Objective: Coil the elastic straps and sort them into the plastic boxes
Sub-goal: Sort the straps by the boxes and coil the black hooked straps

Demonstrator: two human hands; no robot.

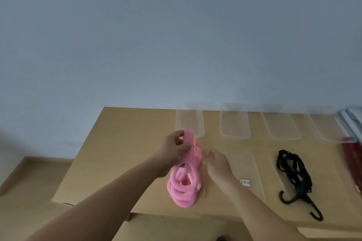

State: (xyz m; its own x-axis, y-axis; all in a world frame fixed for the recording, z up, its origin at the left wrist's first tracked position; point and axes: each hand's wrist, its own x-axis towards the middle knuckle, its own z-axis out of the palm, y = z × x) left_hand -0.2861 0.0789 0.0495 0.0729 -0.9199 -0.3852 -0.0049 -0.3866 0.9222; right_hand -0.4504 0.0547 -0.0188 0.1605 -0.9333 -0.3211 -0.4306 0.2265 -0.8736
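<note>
Left hand (176, 147) pinches the upper end of the pink strap (184, 186) between thumb and fingers, lifting that end upright. The rest hangs into a loose pink coil pile on the tabletop (127, 143). Right hand (215, 162) blurred, fingers loosely spread and holding nothing, just beside the strap; contact unclear. Four clear plastic boxes (234, 125) sit in a row along the far edge, the leftmost just behind the lifted end. Black strap (293, 172) with hooks lies bunched to the right, well apart. Red straps (352, 162) at the right edge. Small label (245, 182) beside the right wrist.
</note>
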